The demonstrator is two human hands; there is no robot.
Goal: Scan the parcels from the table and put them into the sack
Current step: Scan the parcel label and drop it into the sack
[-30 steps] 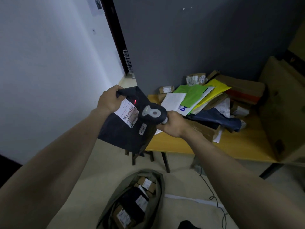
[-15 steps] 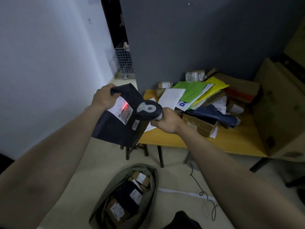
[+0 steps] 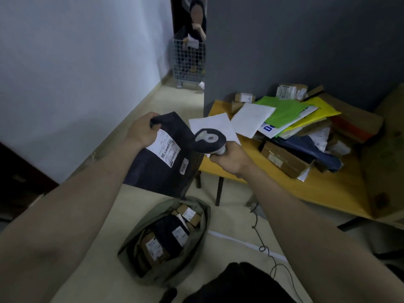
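Holding a dark bag parcel (image 3: pixel 161 158) in the left hand (image 3: pixel 142 133), the right hand (image 3: pixel 230 159) grips a scanner (image 3: pixel 208 141) (above the open sack (image 3: pixel 196 243)).

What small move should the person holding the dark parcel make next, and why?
Probably lower the dark parcel into the open sack below. The left hand grips its top corner, the scanner in the right hand shows no red light on its label.

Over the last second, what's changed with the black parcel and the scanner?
The red scan light that fell on the white label of the black parcel has gone out. The left hand still grips the parcel's top corner and the right hand still holds the scanner aimed at it, above the open sack. The pile on the table is untouched.
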